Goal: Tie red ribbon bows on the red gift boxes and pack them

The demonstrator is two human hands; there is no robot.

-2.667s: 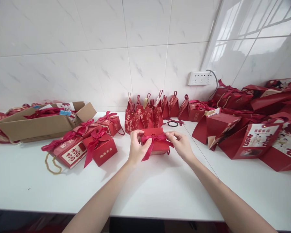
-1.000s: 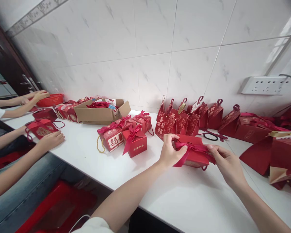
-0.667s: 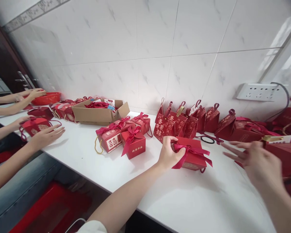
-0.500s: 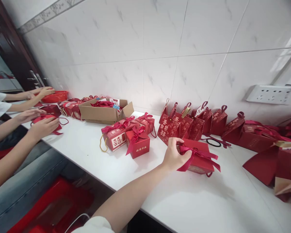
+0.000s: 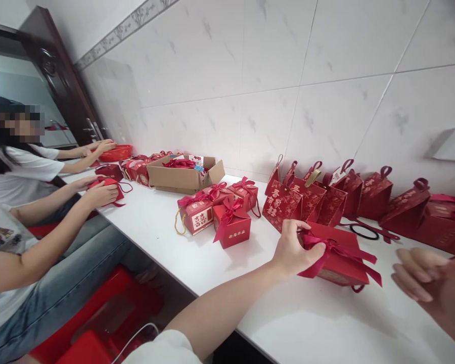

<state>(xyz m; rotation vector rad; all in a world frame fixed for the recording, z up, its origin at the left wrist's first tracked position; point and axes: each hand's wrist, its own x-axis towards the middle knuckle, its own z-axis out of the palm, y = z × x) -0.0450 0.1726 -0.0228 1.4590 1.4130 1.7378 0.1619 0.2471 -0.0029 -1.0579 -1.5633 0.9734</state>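
Observation:
My left hand (image 5: pixel 296 250) grips the left end of a red gift box (image 5: pixel 343 268), its thumb over the crimson ribbon bow (image 5: pixel 331 245) on top. The box rests on the white table, with the ribbon's tails trailing to the right. To the right of the box is my right hand (image 5: pixel 426 280), blurred, its fingers loosely bent and apart. Nothing shows between those fingers. A gap separates this hand from the box.
Ribboned boxes (image 5: pixel 232 227) stand left of my arm. Red triangular bags (image 5: pixel 284 205) line the wall, near a black ring (image 5: pixel 364 232). Farther left are a cardboard carton (image 5: pixel 174 177) of ribbons, a red basket (image 5: pixel 117 152) and co-workers handling red boxes.
My right hand has come into view from the right edge, near the gift box. My left hand keeps its grip on the box. The view has turned left.

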